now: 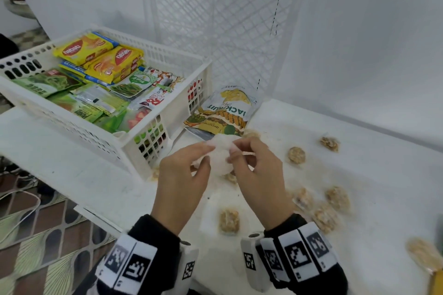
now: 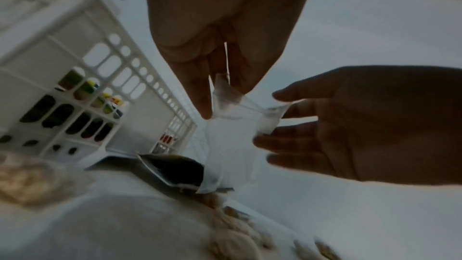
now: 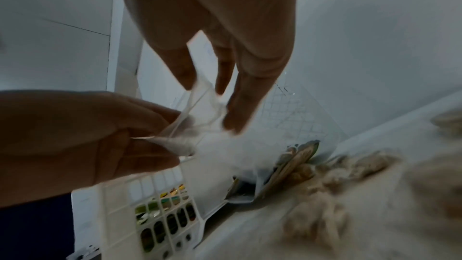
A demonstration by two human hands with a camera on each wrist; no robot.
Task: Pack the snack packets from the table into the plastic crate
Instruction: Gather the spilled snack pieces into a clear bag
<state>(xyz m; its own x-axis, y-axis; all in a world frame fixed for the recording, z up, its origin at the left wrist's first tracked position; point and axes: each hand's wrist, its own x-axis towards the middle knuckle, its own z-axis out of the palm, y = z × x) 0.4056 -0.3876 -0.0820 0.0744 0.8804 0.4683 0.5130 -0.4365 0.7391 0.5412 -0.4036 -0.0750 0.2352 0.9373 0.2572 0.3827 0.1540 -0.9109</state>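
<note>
Fingertips of my left hand (image 1: 182, 175) and right hand (image 1: 256, 170) pinch the thin clear plastic bag (image 1: 220, 158) at frame centre, spreading its mouth; tugging harder could tear it, I judge.

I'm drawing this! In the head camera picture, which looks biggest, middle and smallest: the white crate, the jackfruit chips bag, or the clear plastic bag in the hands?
1. White plastic crate, by far the biggest.
2. Jackfruit chips bag.
3. Clear plastic bag, pinched by the left hand and right hand. It is partly hidden and nearer the camera, so this spot is less sure.
</note>
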